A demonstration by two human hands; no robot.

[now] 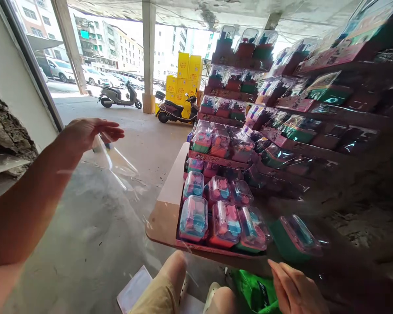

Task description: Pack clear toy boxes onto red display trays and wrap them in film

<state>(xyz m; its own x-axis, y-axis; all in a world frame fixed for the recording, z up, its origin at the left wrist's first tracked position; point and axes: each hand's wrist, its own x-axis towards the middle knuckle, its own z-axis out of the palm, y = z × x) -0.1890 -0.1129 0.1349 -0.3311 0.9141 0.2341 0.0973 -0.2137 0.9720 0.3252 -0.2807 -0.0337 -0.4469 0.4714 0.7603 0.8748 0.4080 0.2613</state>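
My left hand (98, 131) is raised at the left, its thumb and fingers pinching a sheet of clear plastic film (119, 163). Thin and shiny, the film trails down from it over the floor toward my knees. Low at the right, my right hand (294, 285) is closed near the table's front edge, below a green box with a clear lid (296, 239). Whatever its fingers hold is hidden. Between the hands, a shallow display tray (212, 249) holds several clear-lidded boxes (194, 218) with pink and blue contents.
Stacked trays of wrapped boxes (229, 100) rise behind and to the right. The brown table (162, 220) has a rounded corner near my knee. A green bag (253, 290) lies below. Farther off stand two scooters (121, 96), yellow cartons (188, 78) and a pillar (148, 52).
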